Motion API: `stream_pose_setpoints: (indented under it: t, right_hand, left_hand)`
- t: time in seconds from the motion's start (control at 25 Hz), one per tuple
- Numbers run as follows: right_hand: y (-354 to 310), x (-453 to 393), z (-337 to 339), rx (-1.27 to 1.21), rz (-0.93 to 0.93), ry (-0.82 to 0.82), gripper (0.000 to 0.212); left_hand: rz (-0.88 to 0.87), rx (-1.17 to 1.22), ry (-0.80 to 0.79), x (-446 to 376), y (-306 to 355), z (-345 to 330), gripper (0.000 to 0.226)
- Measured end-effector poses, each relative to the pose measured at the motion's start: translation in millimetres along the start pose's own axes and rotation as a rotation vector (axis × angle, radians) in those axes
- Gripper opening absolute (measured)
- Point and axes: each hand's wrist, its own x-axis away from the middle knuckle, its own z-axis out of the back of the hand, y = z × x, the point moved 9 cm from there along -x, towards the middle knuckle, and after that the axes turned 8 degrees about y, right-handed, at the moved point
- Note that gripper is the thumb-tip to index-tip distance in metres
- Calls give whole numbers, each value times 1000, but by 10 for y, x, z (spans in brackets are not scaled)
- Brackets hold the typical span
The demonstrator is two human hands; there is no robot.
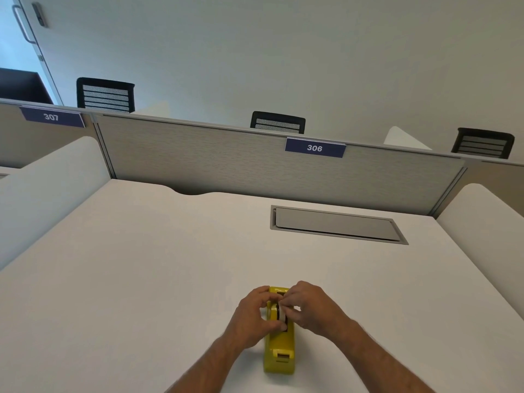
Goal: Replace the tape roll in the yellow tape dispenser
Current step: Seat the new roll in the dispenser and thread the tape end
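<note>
The yellow tape dispenser (279, 350) lies on the white desk (141, 279) near its front edge, cutter end towards me. A whitish tape roll (282, 313) stands upright in the dispenser's slot. My left hand (253, 316) grips the dispenser's left side and touches the roll with thumb and fingers. On the right, my right hand (310, 306) pinches the roll from that side. The fingers hide much of the roll and the far end of the dispenser.
A grey flip-lid cable box (337, 225) is set into the desk at the back right. A grey partition (226, 163) with the label 306 closes off the far edge, and white side screens (51, 188) stand left and right. Black chairs show beyond.
</note>
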Motion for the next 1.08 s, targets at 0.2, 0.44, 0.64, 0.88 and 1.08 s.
stream_pose_setpoints:
  t: [0.2,0.44,0.64,0.88,1.08]
  right_hand:
    - [3,10,-3,23,-8,-8,33]
    - [3,54,-9,1,-3,14,42]
    - [9,41,-11,-40,-13,8,35]
    - [59,4,-12,-53,-44,32,23]
    - [95,-26,-16,-51,-69,14,21]
  left_hand:
    - [3,14,-8,10,5,-15,59]
    - [-1,1,-14,3,1,-21,62]
    - [2,14,-13,-8,21,-20,60]
    - [29,16,-7,-31,-38,-33,63]
    - [42,31,-14,-31,-63,-44,62]
